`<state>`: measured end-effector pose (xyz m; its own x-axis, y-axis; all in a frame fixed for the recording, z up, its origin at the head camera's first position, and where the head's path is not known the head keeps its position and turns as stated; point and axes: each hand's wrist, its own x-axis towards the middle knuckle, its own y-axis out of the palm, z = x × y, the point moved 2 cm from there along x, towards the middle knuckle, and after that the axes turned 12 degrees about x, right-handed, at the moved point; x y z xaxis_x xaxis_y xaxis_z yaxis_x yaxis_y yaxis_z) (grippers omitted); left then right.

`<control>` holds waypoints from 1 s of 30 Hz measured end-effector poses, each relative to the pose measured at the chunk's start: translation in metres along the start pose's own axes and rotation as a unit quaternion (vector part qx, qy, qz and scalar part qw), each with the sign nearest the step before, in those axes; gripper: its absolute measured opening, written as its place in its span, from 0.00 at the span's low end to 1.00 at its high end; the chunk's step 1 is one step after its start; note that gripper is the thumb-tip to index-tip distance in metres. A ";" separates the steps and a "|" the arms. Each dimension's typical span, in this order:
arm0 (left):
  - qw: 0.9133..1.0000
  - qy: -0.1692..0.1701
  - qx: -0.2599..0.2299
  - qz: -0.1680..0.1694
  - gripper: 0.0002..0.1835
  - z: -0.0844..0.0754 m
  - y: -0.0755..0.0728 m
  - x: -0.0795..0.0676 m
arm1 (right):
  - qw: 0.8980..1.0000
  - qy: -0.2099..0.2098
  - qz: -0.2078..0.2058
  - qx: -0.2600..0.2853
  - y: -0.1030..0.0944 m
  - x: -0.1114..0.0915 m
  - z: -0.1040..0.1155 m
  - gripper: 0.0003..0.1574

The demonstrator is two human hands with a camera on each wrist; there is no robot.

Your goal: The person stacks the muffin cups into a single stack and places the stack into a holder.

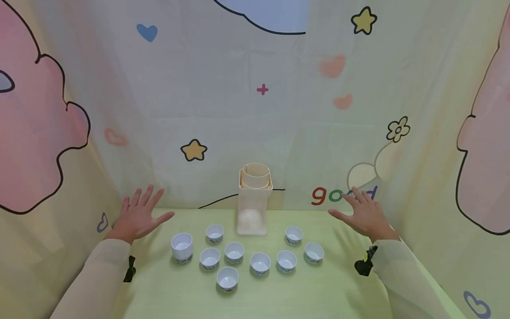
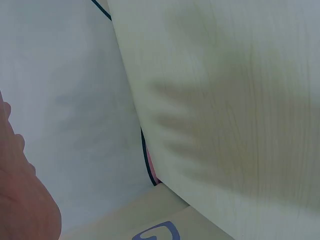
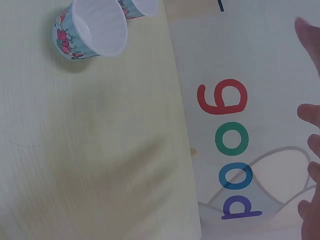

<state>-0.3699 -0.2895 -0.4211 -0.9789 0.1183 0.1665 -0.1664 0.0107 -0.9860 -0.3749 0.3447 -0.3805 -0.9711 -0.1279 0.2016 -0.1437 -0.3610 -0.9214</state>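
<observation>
Fingers spread, my left hand (image 1: 137,218) is raised over the far left of the table, holding nothing. On the opposite side my right hand (image 1: 367,215) is likewise raised with spread fingers and empty. Several small white paper cups with floral outsides stand between them, among them a cup (image 1: 314,253) nearest my right hand and a front cup (image 1: 227,278). A taller cup or stack of cups (image 1: 182,246) stands closest to my left hand. In the right wrist view, a cup (image 3: 100,27) shows pink flowers on light blue.
A cream cup dispenser (image 1: 253,208) with a round open tube on top stands at the table's back middle. The pale wood-grain table (image 1: 303,297) meets a printed cloth backdrop (image 1: 223,88) behind it. Cloth also hangs at both sides.
</observation>
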 end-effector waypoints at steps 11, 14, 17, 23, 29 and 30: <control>1.000 0.017 -0.013 -0.022 0.52 -0.009 0.005 -0.006 | 0.998 -0.025 -0.015 0.059 0.012 -0.006 0.003 0.57; 0.999 0.028 -0.016 -0.034 0.51 -0.013 0.009 -0.008 | 0.996 -0.021 -0.012 0.083 0.013 -0.009 0.006 0.57; 0.998 0.034 -0.020 -0.044 0.51 -0.016 0.012 -0.010 | 0.994 -0.016 -0.006 0.104 0.017 -0.013 0.006 0.57; 0.997 0.044 -0.045 -0.052 0.50 -0.019 0.015 -0.015 | 0.992 -0.010 -0.002 0.127 0.026 -0.020 0.003 0.57; 0.994 0.052 -0.080 -0.058 0.50 -0.022 0.019 -0.020 | 0.991 -0.001 -0.003 0.136 0.034 -0.025 0.002 0.55; 0.993 0.050 -0.090 -0.058 0.50 -0.023 0.019 -0.021 | 0.991 -0.002 -0.005 0.137 0.035 -0.026 0.003 0.54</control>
<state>-0.3500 -0.2691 -0.4434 -0.9364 0.2038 0.2858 -0.2441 0.2070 -0.9474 -0.3543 0.3329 -0.4176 -0.9690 -0.1263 0.2125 -0.0963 -0.5989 -0.7950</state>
